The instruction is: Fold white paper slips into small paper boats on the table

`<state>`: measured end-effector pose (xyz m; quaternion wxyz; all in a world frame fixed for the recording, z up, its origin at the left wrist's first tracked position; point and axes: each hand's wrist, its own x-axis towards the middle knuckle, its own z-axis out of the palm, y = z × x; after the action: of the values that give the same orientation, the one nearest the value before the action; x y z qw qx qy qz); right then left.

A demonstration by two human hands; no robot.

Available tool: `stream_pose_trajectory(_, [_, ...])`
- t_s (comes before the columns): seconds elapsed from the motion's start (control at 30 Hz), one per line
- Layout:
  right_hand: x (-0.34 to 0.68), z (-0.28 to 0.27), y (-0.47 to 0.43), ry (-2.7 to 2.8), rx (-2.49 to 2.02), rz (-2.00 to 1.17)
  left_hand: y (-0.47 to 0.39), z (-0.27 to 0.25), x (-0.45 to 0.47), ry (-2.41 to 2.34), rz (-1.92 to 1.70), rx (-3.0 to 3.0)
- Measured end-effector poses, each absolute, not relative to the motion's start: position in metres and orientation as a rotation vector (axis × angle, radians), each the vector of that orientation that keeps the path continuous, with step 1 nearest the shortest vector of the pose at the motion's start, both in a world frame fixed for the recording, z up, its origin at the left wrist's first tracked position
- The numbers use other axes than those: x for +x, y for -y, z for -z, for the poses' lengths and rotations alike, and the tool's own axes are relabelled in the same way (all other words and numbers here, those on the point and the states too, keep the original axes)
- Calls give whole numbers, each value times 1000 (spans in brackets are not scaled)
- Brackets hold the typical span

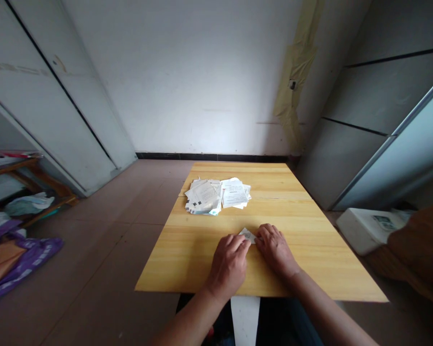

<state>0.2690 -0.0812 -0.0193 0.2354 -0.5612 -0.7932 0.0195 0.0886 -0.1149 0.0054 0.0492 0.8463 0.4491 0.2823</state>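
A small folded piece of paper (248, 234) lies on the wooden table (285, 192) near its front half, its tip pointing away from me. My left hand (230, 262) is closed at its left side, fingers bent and pressing on the paper. From the right, my right hand (274, 247) grips the paper's other edge with curled fingers. Both hands hide much of the paper. Farther back lies a thick pile of printed sheets (204, 196), and touching its right side is a smaller stack of printed sheets (234, 193).
A white wall (202, 86) with a dark skirting stands behind the table. On the left floor lies a purple bag (32, 262) beside a wooden shelf (52, 190). A white box (364, 230) stands to the right, near a grey cabinet (346, 144).
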Motion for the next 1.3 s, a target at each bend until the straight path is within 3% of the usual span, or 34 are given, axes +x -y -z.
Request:
stream_pose_trajectory(0.33, [269, 15, 83, 2182, -1541, -66, 132, 17, 98, -1488, -563, 2559])
stream_pose_trajectory(1.1, [291, 9, 92, 2007, -1357, -103, 144, 15, 98, -1584, -472, 2462])
stream_pose_trajectory(1.3, [263, 6, 109, 2308, -1243, -106, 143, 13, 98, -1591, -446, 2460])
